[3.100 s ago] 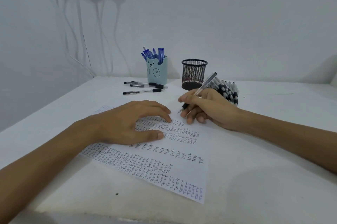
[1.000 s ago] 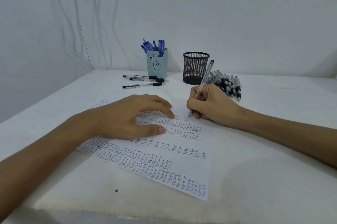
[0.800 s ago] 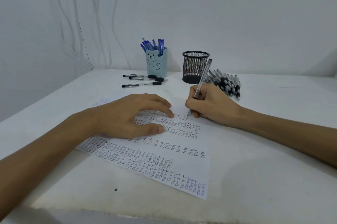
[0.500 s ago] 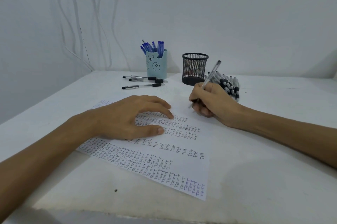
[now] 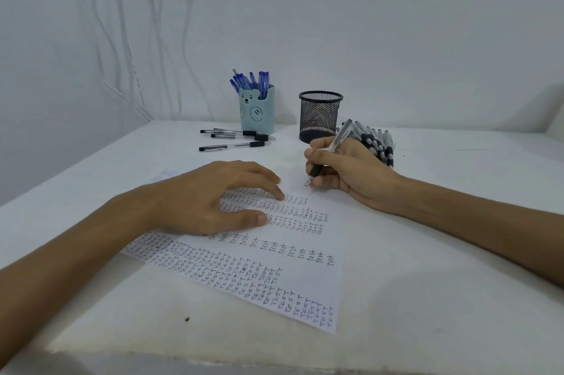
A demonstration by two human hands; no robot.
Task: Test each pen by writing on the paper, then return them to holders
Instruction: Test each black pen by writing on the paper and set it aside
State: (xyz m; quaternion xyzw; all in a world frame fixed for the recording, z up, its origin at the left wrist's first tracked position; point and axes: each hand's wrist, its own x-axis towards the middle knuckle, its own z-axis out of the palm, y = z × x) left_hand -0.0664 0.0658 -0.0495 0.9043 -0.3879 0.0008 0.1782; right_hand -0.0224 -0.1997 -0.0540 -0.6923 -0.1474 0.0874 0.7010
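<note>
Teal, with a bear's face on its front, the left pen holder [image 5: 257,113] stands at the back of the counter [image 5: 427,298], packed with blue-capped pens [image 5: 250,81]. Just to its right, apart from it, stands a black mesh holder [image 5: 319,116]. Three loose pens [image 5: 235,139] with black caps lie side by side in front of the bear holder, and a pile of clear-and-black pens [image 5: 377,142] lies right of the mesh holder, partly hidden behind the right hand [image 5: 351,173]. That hand's grip is clamped on a clear pen [image 5: 341,137], pinched low on its black section and slanted, with the tip down at the upper part of the paper [image 5: 274,277]; whether it touches the sheet cannot be told. The left hand [image 5: 210,197] lies flat on the paper, fingers spread and straight, covering part of the writing. The sheet lies askew on the counter, filled with rows of the word "test" in dark ink, some bluish at the near corner. The counter is white and matt, with a small dark speck [image 5: 187,319] near the front. Behind it rises a plain white wall [image 5: 366,23], where white cables [image 5: 161,38] hang down in the left corner.
</note>
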